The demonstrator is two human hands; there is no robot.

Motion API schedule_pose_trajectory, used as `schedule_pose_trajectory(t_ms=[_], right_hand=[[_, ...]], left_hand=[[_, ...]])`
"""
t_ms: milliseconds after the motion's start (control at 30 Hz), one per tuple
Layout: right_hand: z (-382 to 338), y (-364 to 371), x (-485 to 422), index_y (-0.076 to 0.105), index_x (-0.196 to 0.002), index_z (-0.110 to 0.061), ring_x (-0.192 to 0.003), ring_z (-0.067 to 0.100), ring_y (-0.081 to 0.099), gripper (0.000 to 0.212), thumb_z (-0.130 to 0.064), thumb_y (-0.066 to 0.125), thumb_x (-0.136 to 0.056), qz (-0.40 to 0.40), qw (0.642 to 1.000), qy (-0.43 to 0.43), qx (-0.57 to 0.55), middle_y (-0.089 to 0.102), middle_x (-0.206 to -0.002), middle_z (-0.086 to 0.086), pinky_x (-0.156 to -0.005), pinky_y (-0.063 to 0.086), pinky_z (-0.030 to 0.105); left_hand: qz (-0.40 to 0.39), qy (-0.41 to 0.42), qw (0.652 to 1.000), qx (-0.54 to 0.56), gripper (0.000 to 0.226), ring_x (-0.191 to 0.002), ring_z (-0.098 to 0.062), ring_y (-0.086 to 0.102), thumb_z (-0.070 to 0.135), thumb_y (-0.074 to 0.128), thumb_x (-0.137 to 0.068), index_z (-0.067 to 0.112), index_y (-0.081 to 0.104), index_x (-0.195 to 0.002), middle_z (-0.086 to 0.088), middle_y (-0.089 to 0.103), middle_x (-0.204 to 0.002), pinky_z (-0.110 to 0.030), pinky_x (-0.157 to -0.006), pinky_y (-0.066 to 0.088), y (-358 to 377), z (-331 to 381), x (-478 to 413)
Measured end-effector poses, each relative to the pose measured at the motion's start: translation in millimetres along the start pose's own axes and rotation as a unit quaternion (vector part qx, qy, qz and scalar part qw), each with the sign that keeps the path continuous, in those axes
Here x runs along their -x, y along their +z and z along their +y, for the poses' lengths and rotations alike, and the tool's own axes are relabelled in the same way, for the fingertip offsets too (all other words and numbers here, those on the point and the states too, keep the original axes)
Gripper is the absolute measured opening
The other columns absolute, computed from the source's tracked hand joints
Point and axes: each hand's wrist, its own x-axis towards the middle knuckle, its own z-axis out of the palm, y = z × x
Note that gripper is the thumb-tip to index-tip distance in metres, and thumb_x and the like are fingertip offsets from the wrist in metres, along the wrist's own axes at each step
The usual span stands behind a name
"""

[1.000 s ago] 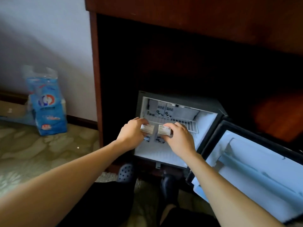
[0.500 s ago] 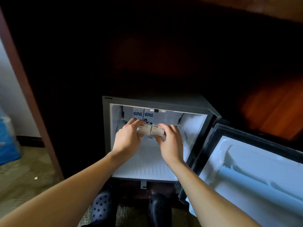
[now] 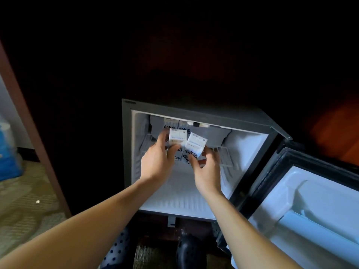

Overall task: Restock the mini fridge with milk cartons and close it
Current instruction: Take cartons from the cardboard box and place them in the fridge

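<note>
The mini fridge point(image 3: 196, 109) sits open inside a dark wooden cabinet, its door point(image 3: 310, 200) swung out to the right. My left hand point(image 3: 157, 162) grips a small white milk carton point(image 3: 177, 137) over the wire shelf point(image 3: 223, 156). My right hand point(image 3: 207, 171) holds a second white carton point(image 3: 195, 144), tilted, just right of the first. Two more cartons point(image 3: 175, 123) stand at the back of the shelf, partly hidden behind the held ones.
The cabinet's wooden side post point(image 3: 29, 123) rises at the left. A blue plastic pack point(image 3: 7, 152) stands on the patterned carpet point(image 3: 23, 202) by the wall. Dark perforated clogs point(image 3: 116, 251) show at the bottom edge, in front of the fridge.
Both hands have pushed the two cartons deeper into the fridge, up to shelf level. The right carton has tipped to an angle. The view has moved closer and to the right.
</note>
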Motion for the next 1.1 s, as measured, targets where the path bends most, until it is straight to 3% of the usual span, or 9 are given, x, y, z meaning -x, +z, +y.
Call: schedule_pose_trajectory(t_ms=[67, 167, 300, 467, 567, 800, 933, 1100], right_hand=[[5.4, 5.6, -2.2, 0.051, -0.135, -0.029, -0.082, -0.001, 0.059, 0.043, -0.038, 0.064, -0.096, -0.011, 1.000, -0.003, 0.009, 0.050, -0.121, -0.008, -0.066, 0.042, 0.004], [14.7, 8.7, -6.6, 0.051, -0.132, -0.029, -0.083, 0.002, 0.060, 0.038, -0.042, 0.059, -0.097, -0.014, 0.999, -0.019, 0.042, 0.060, -0.116, -0.008, -0.062, 0.040, 0.007], [19.1, 5.0, -15.0, 0.056, -0.130, -0.027, -0.085, 0.008, 0.059, 0.033, -0.034, 0.061, -0.098, 0.003, 0.999, -0.027, 0.045, 0.063, -0.109, -0.009, -0.064, 0.038, 0.007], [25.4, -1.9, -34.0, 0.057, -0.126, -0.019, -0.096, 0.022, 0.060, 0.030, -0.032, 0.057, -0.099, 0.022, 0.998, 0.001, 0.061, 0.065, -0.109, 0.002, -0.075, 0.041, 0.029], [29.0, 0.2, -54.2, 0.058, -0.120, -0.016, -0.098, 0.030, 0.063, 0.025, -0.031, 0.054, -0.101, 0.010, 0.996, 0.025, 0.079, 0.067, -0.111, 0.009, -0.079, 0.047, 0.034], [25.3, 12.5, -70.1, 0.058, -0.118, -0.017, -0.099, 0.027, 0.063, 0.019, -0.014, 0.053, -0.100, 0.001, 0.993, 0.022, 0.113, 0.070, -0.106, 0.003, -0.081, 0.050, 0.035], [26.0, 22.5, -75.2, 0.055, -0.123, -0.018, -0.105, 0.027, 0.063, 0.040, 0.005, 0.047, -0.092, -0.024, 0.991, 0.045, 0.127, 0.069, -0.111, 0.005, -0.089, 0.053, 0.037], [32.9, 26.3, -80.9, 0.060, -0.114, -0.015, -0.106, 0.027, 0.062, 0.031, 0.005, 0.052, -0.092, -0.019, 0.989, 0.053, 0.134, 0.071, -0.110, 0.006, -0.084, 0.048, 0.030]], left_hand=[[-0.014, -0.014, 1.000, 0.008, 0.042, -0.098, -0.017, 0.066, 0.042, 0.055, -0.098, 0.034, 0.042, -0.137, 0.010, 0.069, -0.110, -0.037, -0.075, 0.053, 7.2, -4.4, -2.0], [-0.027, -0.017, 0.999, 0.013, 0.044, -0.101, -0.020, 0.064, 0.044, 0.054, -0.098, 0.033, 0.041, -0.139, 0.006, 0.070, -0.111, -0.042, -0.076, 0.055, 17.2, -14.3, -2.5], [-0.036, -0.023, 0.999, -0.001, 0.046, -0.106, -0.027, 0.059, 0.036, 0.056, -0.098, 0.027, 0.042, -0.140, -0.001, 0.068, -0.116, -0.044, -0.082, 0.051, 25.0, -22.9, -0.6], [-0.031, -0.033, 0.999, 0.020, 0.036, -0.106, -0.026, 0.059, 0.025, 0.059, -0.096, 0.029, 0.050, -0.131, 0.003, 0.069, -0.113, -0.047, -0.088, 0.048, 26.3, -23.1, -1.3], [-0.034, -0.030, 0.999, 0.029, 0.035, -0.104, -0.024, 0.061, 0.025, 0.059, -0.095, 0.032, 0.051, -0.128, 0.005, 0.070, -0.113, -0.046, -0.086, 0.051, 27.1, -26.3, -3.8], [-0.052, -0.061, 0.995, 0.060, 0.048, -0.092, -0.022, 0.066, 0.053, 0.046, -0.082, 0.046, 0.047, -0.130, 0.001, 0.070, -0.104, -0.043, -0.081, 0.055, 31.8, -28.8, -13.0], [-0.045, -0.061, 0.994, 0.078, 0.043, -0.094, -0.021, 0.064, 0.047, 0.050, -0.086, 0.046, 0.048, -0.129, 0.001, 0.070, -0.103, -0.043, -0.081, 0.055, 35.7, -32.2, -15.5], [-0.025, -0.057, 0.994, 0.089, 0.023, -0.095, -0.020, 0.063, 0.033, 0.057, -0.095, 0.040, 0.058, -0.118, 0.001, 0.070, -0.099, -0.034, -0.076, 0.053, 43.4, -39.4, -19.9]])
